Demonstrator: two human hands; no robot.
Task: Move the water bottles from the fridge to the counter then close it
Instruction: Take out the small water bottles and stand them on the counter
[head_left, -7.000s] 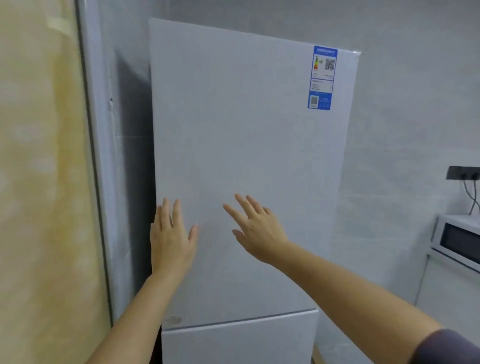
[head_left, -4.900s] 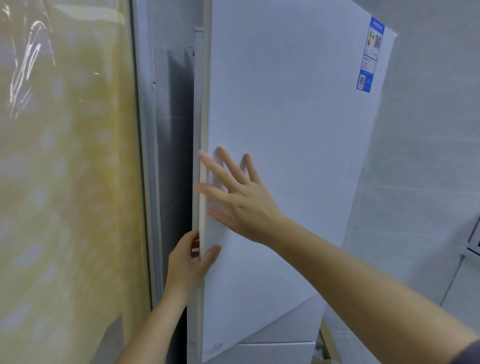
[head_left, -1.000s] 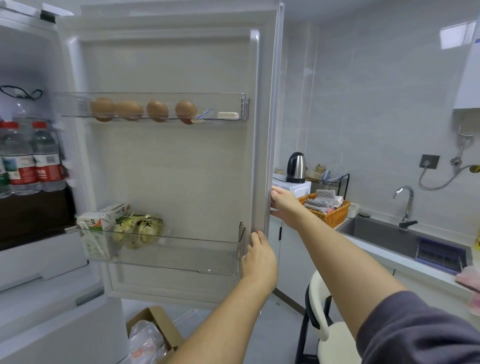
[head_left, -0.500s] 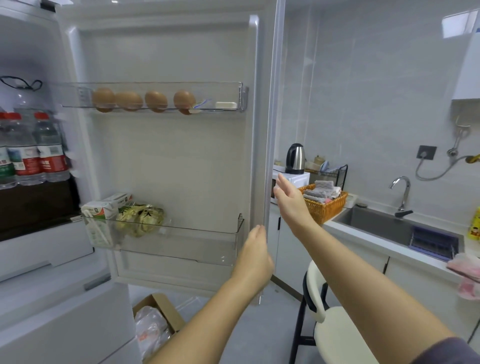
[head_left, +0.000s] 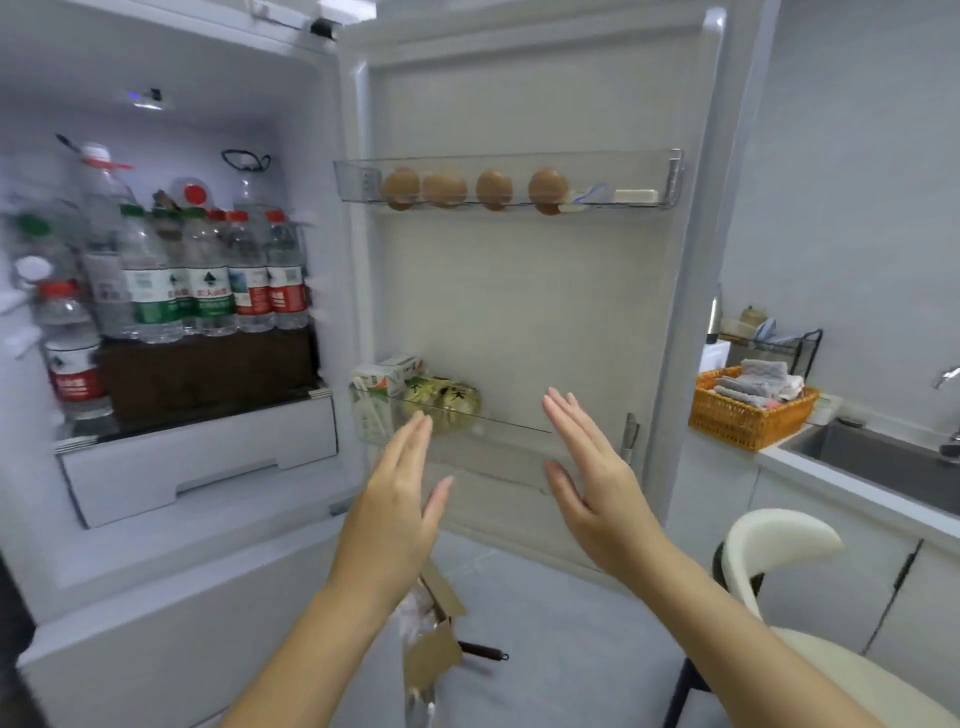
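The fridge stands with its upper door swung wide to the right. Several water bottles with red or green caps and labels stand packed on the shelf inside at the left, and one red-label bottle stands nearer the front left. My left hand and my right hand float in front of the door's lower rack with fingers straight, holding nothing and touching nothing. The counter runs along the right.
Eggs lie in the door's upper rack; a carton and a packet sit in the lower one. On the counter are an orange basket of cloths and a sink. A white chair stands below, a cardboard box on the floor.
Both hands have let go of the door edge and moved left, in front of the door's inside. The view has turned left, so the fridge's interior and its bottles show fully.
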